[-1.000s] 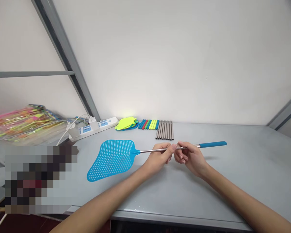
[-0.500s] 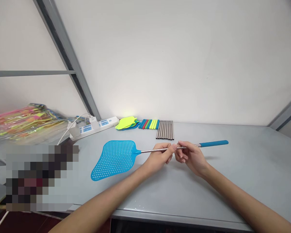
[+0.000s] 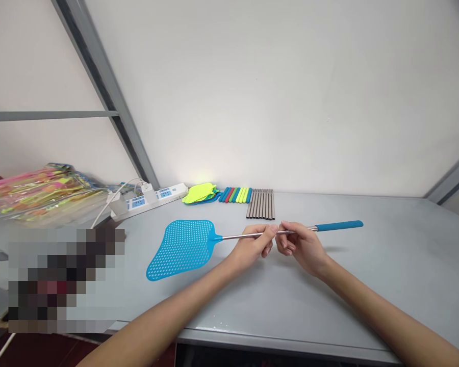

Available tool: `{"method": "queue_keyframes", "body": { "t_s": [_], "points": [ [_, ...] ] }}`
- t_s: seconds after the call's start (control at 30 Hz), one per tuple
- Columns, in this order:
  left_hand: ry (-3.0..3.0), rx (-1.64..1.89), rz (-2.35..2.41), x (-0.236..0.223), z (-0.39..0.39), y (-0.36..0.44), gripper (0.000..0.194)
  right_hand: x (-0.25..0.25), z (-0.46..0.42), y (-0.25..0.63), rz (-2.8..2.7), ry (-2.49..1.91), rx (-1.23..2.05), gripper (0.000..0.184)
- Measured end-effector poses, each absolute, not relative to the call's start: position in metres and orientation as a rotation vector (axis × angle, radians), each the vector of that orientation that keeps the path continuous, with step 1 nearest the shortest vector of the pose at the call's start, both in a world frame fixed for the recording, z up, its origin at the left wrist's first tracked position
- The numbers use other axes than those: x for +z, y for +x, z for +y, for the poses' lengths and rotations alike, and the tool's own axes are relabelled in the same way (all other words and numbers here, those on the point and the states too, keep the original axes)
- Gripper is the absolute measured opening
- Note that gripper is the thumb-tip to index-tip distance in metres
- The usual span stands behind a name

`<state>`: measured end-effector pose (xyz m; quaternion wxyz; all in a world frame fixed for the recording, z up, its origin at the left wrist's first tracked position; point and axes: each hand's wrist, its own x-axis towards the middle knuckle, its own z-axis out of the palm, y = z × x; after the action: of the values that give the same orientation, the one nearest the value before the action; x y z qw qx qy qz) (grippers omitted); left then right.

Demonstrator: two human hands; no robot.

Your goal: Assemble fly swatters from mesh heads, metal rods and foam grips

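A blue fly swatter [image 3: 183,247] with a perforated head, a thin metal shaft and a blue grip [image 3: 340,225] is held level above the grey table. My left hand [image 3: 254,242] is closed round the shaft, on the side nearer the head. Close beside it, my right hand [image 3: 298,244] pinches the shaft on the grip side, thumb and fingers together. Behind the hands lies a row of metal tubes [image 3: 260,205]. Left of these are several coloured handle grips [image 3: 235,195] and a stack of swatter heads [image 3: 199,193], yellow on top of blue.
A white power strip [image 3: 149,201] with plugs and cables lies at the table's back left. Further left are packaged colourful items [image 3: 42,196] in clear plastic. The grey table [image 3: 386,265] meets a white wall, with metal frame posts [image 3: 99,81] at the sides. A blurred patch covers the lower left.
The swatter's head and grip have shifted slightly to the right. Both hands stay on the shaft in nearly the same place. A bit of something dark appears at the far left edge.
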<state>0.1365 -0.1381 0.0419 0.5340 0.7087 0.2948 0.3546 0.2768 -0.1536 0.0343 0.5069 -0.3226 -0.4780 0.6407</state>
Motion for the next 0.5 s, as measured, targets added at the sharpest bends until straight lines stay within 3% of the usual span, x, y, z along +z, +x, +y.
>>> {"method": "queue_keyframes", "body": {
  "t_s": [0.5],
  "points": [
    [1.619, 0.849, 0.695, 0.0366, -0.1338, 0.1367, 0.042, 0.0288, -0.1562, 0.2731, -1.218, -0.751, 1.619, 0.045]
  ]
}}
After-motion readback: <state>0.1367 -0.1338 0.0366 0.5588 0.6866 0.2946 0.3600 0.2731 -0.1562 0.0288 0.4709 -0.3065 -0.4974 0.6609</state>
